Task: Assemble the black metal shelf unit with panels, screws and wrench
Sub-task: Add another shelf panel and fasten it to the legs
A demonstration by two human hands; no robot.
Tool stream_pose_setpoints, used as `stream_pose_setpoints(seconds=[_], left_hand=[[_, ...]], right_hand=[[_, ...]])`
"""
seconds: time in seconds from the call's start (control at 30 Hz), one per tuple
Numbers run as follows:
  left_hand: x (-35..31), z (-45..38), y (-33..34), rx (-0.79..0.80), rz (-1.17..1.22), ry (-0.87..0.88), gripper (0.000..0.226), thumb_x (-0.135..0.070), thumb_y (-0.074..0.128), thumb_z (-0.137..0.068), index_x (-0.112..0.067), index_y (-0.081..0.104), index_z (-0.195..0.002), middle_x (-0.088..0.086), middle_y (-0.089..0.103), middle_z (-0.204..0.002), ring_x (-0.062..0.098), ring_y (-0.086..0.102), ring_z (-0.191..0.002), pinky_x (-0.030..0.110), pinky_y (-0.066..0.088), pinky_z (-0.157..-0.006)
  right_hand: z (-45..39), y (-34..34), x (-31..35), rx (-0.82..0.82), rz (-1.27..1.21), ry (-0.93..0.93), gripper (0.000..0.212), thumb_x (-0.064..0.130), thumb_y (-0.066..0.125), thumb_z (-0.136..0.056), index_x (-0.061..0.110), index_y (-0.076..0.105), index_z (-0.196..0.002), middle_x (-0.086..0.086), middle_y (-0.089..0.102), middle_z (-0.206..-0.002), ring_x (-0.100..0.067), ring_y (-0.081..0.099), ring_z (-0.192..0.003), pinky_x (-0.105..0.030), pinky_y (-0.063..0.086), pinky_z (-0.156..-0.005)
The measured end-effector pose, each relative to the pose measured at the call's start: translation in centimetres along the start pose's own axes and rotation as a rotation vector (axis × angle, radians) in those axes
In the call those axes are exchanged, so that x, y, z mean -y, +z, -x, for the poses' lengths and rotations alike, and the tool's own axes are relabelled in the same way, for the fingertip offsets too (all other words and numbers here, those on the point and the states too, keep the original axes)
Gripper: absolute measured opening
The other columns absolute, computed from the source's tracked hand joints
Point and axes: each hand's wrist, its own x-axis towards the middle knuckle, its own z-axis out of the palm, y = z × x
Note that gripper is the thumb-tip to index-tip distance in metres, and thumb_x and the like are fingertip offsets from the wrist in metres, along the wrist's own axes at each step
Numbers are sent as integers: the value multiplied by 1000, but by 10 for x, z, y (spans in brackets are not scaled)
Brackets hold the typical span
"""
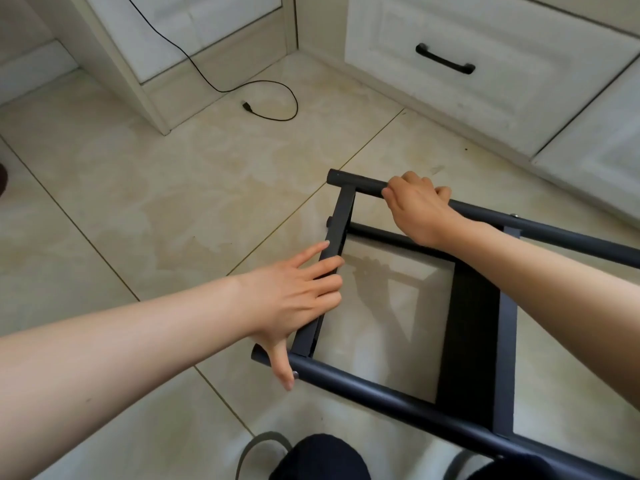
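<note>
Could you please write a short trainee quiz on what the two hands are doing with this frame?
1. True or false: the right hand grips the far tube of the frame.
2. The left hand rests on: A) the crossbar B) the cable C) the drawer handle.
3. Fill in: the cable lies on the ____.

Key: 1 true; 2 A; 3 floor.
</note>
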Motion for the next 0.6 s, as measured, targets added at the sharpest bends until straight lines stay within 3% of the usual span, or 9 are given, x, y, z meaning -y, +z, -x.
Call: stream_pose_setpoints(seconds=[0.1,0.17,0.27,0.3,0.37,0.47,0.6], left_hand=[[0,0,1,-37,-9,-23,115,-96,54,-59,-4,40,-126,16,37,-133,43,3,-152,55,-25,-113],[-1,1,4,-76,33,-41,115,-94,56,-59,-7,37,-131,14,30,-142,42,-13,-152,55,-25,-114],[-4,4,11,-97,206,-119,122,-87,67,-56,-21,22,-149,7,-18,-162,38,-45,-140,57,-23,-116],[-4,5,14,-81,277,-147,124,-85,70,-55,-28,16,-151,2,-36,-159,36,-50,-136,58,-20,-117],[-4,7,17,-24,426,-170,111,-79,77,-55,-32,23,-140,-6,-51,-151,34,-50,-136,58,-10,-122],[-1,6,17,8,503,-113,88,-74,81,-56,-32,19,-103,-15,-42,-154,35,-41,-143,53,3,-125],[-1,2,16,-16,441,-76,91,-77,78,-55,-30,13,-99,-16,-36,-156,42,-39,-142,53,-6,-123]], right_hand=[[-1,1,-1,-11,-10,4,37,35,18,-106,15,46,-92,-5,44,-99,-28,41,-92,-44,25,-86],[-2,1,-2,-13,-15,22,38,35,18,-106,15,46,-91,-5,45,-99,-28,42,-92,-44,25,-87],[-3,-1,-2,-17,-30,39,38,34,18,-106,15,47,-90,-5,45,-99,-29,43,-91,-46,28,-90],[-3,-1,-3,-17,-32,41,38,34,18,-106,15,47,-90,-5,45,-99,-29,43,-91,-47,29,-92],[-2,-1,-3,-15,-37,40,39,34,18,-106,14,47,-90,-5,45,-99,-28,43,-91,-48,29,-94],[-2,-1,-3,-24,-39,36,39,33,18,-106,13,48,-90,-5,45,-99,-29,43,-91,-47,29,-94],[-3,0,-3,-37,-44,33,40,33,19,-106,13,48,-89,-5,45,-97,-28,43,-91,-45,28,-91]])
